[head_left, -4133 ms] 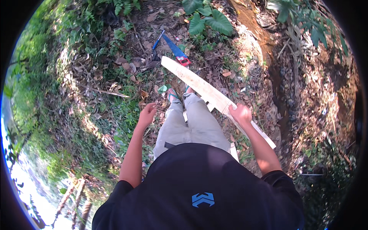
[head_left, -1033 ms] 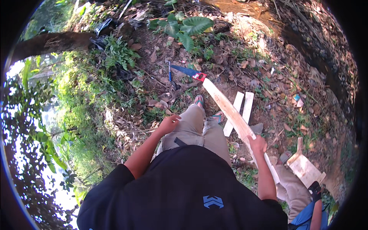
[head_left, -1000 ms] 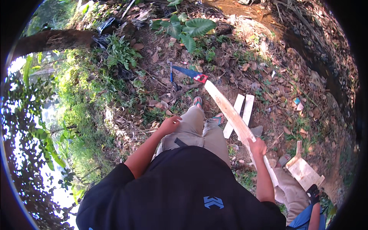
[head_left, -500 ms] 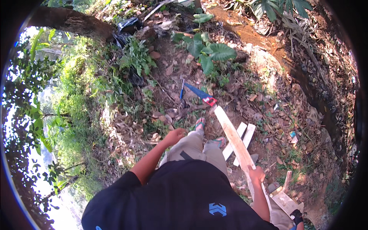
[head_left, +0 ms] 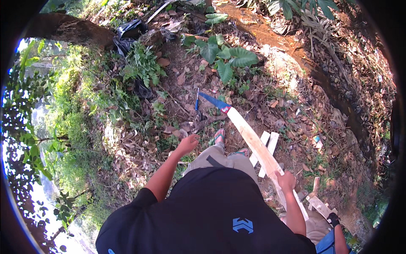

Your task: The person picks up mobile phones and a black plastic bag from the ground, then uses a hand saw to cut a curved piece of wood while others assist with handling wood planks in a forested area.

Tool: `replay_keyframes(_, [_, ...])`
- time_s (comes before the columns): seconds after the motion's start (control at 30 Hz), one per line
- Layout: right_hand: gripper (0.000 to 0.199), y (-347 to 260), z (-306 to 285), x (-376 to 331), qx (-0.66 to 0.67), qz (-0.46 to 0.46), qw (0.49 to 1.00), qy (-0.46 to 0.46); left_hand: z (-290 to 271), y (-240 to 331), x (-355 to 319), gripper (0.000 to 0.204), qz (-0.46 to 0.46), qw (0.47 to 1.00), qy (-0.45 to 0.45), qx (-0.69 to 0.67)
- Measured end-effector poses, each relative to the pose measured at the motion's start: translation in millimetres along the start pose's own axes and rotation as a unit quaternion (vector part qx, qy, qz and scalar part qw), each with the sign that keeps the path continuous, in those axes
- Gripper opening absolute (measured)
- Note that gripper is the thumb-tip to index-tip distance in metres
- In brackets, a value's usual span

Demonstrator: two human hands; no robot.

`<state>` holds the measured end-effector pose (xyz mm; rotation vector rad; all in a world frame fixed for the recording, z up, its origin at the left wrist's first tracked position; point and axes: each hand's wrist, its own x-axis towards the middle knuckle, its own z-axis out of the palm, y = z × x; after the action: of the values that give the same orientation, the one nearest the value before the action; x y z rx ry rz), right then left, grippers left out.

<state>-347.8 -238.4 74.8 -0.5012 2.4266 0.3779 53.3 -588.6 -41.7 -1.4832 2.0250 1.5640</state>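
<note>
My right hand (head_left: 286,180) is closed around the edge of a long pale wooden board (head_left: 253,142), below its middle. The board slants from beside my body up and away to the left. Its far end covers most of the red handle of a handsaw (head_left: 215,102), whose blue blade points away to the left. My left hand (head_left: 189,144) hangs in front of my left hip with its fingers loosely apart and nothing in it. Beyond it, a slim hammer-like tool with a blue handle (head_left: 197,101) lies on the soil beside the saw's tip.
Two shorter planks (head_left: 270,148) lie on the ground, partly behind the long board. At the lower right is another person's black-gloved hand (head_left: 333,219) on a joined wooden piece (head_left: 320,206). Leafy plants (head_left: 224,55), a tree trunk (head_left: 67,30) and a muddy channel (head_left: 334,93) surround the littered slope.
My left hand has swung forward and its fingers have loosened. The long board has shifted with my right hand, and its far end now hides more of the saw's red handle.
</note>
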Motion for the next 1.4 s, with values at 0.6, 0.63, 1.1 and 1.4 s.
replay_keyframes(0.6, [0.056, -28, 35, -49, 0.134, 0.101, 0.984, -0.065, -16, 12, 83, 0.037, 0.016, 0.981, -0.19, 0.044])
replay_keyframes(0.63, [0.056, -27, 39, -54, 0.151, 0.112, 0.979, -0.075, -18, 18, 87, 0.037, 0.024, 0.981, -0.183, 0.054])
replay_keyframes(1.1, [0.055, 8, 76, -87, 0.16, 0.162, 0.967, -0.118, 0, 74, 112, 0.038, 0.027, 0.972, -0.213, 0.097])
replay_keyframes(1.4, [0.061, 27, 90, -104, 0.186, 0.205, 0.955, -0.105, 11, 78, 131, 0.033, 0.086, 0.965, -0.238, 0.074])
